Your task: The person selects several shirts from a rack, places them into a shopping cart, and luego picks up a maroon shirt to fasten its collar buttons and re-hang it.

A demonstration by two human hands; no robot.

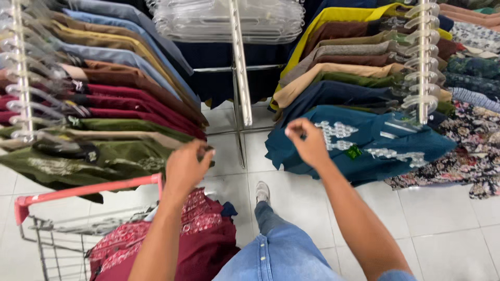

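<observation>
Reaching: left hand (185, 167) at olive shirt (112, 156); right hand (308, 141) over teal shirt (364, 140)

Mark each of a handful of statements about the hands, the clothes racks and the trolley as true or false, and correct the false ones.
1. The left hand touches an olive green garment on the left rack. True.
2. The right hand holds a yellow shirt. False: it is in front of a teal embroidered shirt, fingers pinched; whether it grips the cloth cannot be told.
3. The trolley has a red handle and holds maroon patterned clothing. True.
4. The floor is dark carpet. False: it is light tiles.
5. Clear plastic hangers hang at the top of the middle stand. True.
</observation>
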